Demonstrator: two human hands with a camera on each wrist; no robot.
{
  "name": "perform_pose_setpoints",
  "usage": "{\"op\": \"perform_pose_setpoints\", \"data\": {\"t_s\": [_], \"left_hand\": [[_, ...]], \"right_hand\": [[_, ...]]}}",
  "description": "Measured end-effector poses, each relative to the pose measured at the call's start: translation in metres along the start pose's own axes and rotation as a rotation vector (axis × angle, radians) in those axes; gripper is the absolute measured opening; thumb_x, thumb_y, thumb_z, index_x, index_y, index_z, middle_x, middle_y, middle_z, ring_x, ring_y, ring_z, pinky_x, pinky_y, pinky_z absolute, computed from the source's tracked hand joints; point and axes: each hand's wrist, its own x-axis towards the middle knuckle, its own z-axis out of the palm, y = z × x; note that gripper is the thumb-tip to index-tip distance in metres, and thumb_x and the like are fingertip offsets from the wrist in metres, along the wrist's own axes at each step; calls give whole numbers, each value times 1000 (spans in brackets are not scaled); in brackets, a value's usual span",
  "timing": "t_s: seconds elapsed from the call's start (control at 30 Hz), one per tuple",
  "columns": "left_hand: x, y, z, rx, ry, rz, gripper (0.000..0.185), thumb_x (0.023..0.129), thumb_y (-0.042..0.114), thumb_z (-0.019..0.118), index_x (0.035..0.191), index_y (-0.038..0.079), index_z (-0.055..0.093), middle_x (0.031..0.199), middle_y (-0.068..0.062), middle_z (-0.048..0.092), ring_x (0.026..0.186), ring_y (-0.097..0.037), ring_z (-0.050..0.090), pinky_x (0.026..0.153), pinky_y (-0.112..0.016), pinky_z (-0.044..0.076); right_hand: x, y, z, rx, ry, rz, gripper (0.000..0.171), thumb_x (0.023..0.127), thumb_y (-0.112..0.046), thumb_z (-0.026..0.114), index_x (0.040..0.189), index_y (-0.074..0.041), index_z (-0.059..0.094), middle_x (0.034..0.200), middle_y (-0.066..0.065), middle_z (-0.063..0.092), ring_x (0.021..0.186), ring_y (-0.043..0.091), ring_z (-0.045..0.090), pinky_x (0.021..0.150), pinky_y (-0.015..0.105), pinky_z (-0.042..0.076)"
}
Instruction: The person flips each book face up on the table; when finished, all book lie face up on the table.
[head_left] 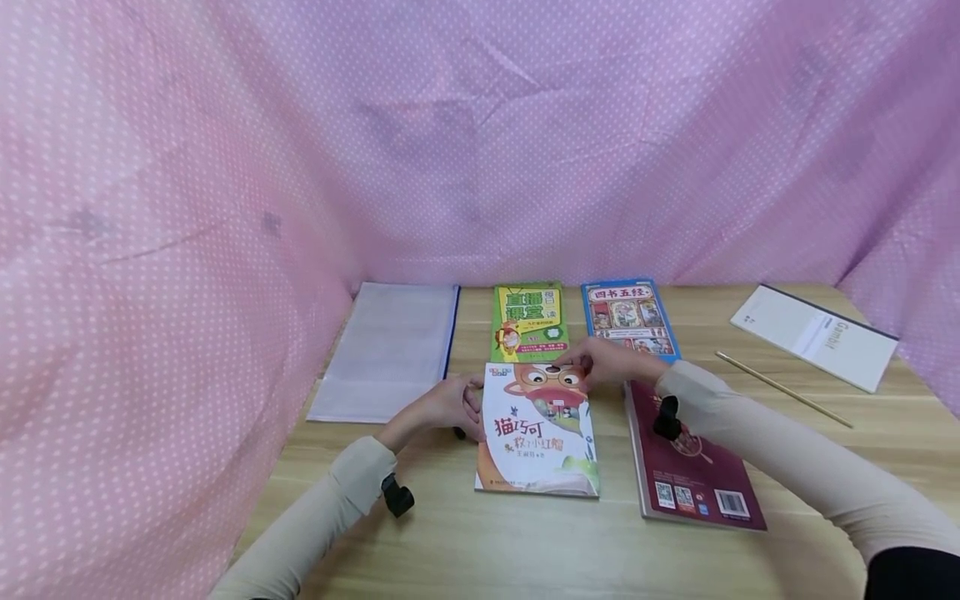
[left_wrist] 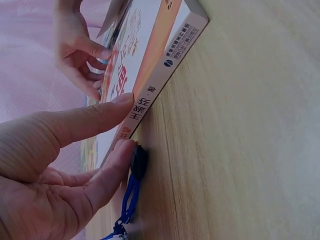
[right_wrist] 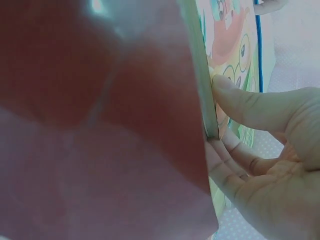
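Observation:
A white picture book [head_left: 534, 450] with an orange animal in glasses on its cover lies in the middle of the wooden table. My left hand [head_left: 452, 407] grips its spine side, the thumb on the cover edge in the left wrist view, fingertips low by the spine [left_wrist: 150, 95]. At the upper right corner my right hand [head_left: 609, 363] pinches the book, thumb on the cover and fingers at the page edge in the right wrist view. Beside it is a dark red book [head_left: 697, 467], partly under my right forearm. A black zip pull on a blue cord [left_wrist: 139, 161] lies by my left fingers.
Behind are a green book [head_left: 528, 321] and a blue book [head_left: 633, 321]. A clear zip pouch [head_left: 390, 342] lies left; a thin stick [head_left: 783, 388] and a white notepad [head_left: 813, 337] lie right. Pink dotted cloth [head_left: 480, 167] hangs around the table [head_left: 540, 550].

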Motion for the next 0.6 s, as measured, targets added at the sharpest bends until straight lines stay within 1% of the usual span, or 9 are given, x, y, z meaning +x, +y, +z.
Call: {"op": "perform_pose_setpoints", "data": {"t_s": [0.13,0.2,0.27,0.3,0.37,0.47,0.53,0.6], "left_hand": [[-2,6,1,14,16,-2,89,68,1,92,145,2,48,96,-9,65,82,-18,63,70,-26,54],[-4,11,2,22,27,-18,89,70,2,91,147,5,47,93,-8,65,78,-19,62,66,-26,51],[-5,16,5,28,54,-15,89,71,2,90,148,7,47,91,-9,66,74,-20,62,61,-26,49],[-5,20,7,35,74,-2,89,72,2,89,149,8,46,91,-11,66,72,-20,60,60,-27,48],[-4,27,12,55,117,28,89,73,5,89,150,7,45,95,-11,65,74,-19,59,61,-26,48],[0,40,21,77,151,115,85,77,11,88,150,6,45,106,-12,63,84,-16,58,69,-26,52],[2,51,29,63,129,168,82,81,15,86,151,9,44,113,-12,64,93,-16,60,77,-27,54],[3,63,38,35,84,231,77,85,18,84,151,11,45,118,-13,64,99,-18,63,81,-29,57]], "right_hand": [[-2,-2,-2,-19,5,-9,52,83,8,75,133,-1,66,92,15,61,78,17,53,67,24,48],[-4,-4,-3,-26,15,-12,52,83,7,75,133,0,65,94,16,63,79,19,56,68,23,49],[-7,-5,-5,-32,38,-11,52,82,6,76,132,2,65,97,17,66,82,21,59,69,22,51],[-8,-5,-6,-33,54,-5,52,81,5,77,132,2,65,98,17,67,83,22,60,69,21,52],[-12,-8,-9,-28,84,2,53,80,2,80,131,4,65,97,19,67,83,25,60,68,21,51],[-21,-12,-16,-28,119,0,54,81,0,81,132,6,63,94,21,63,82,27,56,68,22,50],[-29,-14,-22,-37,131,-6,52,82,1,79,131,7,63,94,23,62,84,30,57,71,26,53],[-38,-14,-28,-58,138,-17,49,84,1,77,131,8,63,100,23,65,91,34,62,78,31,57]]}}
